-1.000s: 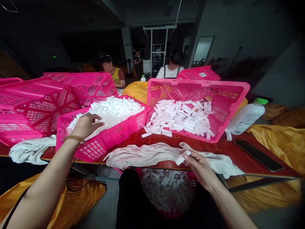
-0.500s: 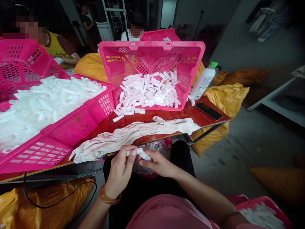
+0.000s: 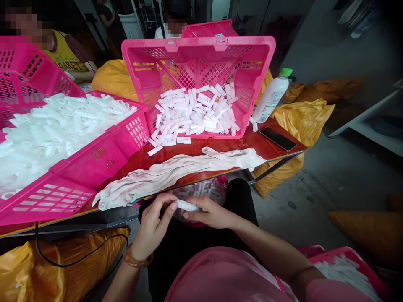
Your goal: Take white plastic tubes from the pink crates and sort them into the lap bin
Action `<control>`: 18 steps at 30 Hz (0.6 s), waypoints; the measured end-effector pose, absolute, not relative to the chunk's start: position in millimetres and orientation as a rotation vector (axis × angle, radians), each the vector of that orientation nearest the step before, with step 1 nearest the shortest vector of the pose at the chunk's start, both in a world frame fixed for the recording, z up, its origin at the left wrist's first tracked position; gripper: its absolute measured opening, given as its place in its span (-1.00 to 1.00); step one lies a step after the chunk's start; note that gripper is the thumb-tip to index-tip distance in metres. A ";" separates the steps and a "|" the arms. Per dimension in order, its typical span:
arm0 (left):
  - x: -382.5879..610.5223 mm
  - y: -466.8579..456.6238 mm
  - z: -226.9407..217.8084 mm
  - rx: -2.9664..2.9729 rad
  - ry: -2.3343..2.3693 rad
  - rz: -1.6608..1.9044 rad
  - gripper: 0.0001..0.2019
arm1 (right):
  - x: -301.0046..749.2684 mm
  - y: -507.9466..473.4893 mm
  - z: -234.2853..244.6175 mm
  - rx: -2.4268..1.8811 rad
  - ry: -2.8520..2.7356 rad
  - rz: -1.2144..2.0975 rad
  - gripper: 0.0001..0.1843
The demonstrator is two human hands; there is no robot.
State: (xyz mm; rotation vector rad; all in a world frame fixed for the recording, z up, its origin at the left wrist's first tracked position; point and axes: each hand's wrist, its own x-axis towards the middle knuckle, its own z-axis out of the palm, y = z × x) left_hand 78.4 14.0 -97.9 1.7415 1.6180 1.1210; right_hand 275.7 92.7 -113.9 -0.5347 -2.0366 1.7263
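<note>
Tube (image 3: 188, 205) clamped in the grip of left hand (image 3: 153, 230) and right hand (image 3: 209, 213)

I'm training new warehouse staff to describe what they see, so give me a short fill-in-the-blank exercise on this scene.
The left hand and right hand hold a white tube between their ____.
The left wrist wears a beaded ____.
The white plastic bottle has a ____ cap.
The tilted plastic crate holding loose white tubes is ____ in colour.

fingers; bracelet; green; pink
</note>
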 end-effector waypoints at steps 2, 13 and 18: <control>74.6 16.5 -99.2 1.771 1.628 1.176 -0.88 | 275.7 91.8 -112.9 -0.506 -1.941 1.809 -0.81; 63.0 19.1 -100.5 2.027 1.559 1.305 -0.84 | 275.9 97.4 -108.3 -0.447 -1.775 2.164 -0.74; 61.1 19.1 -103.0 2.026 1.427 1.241 -0.83 | 273.3 95.5 -114.5 -0.430 -1.887 2.187 -0.72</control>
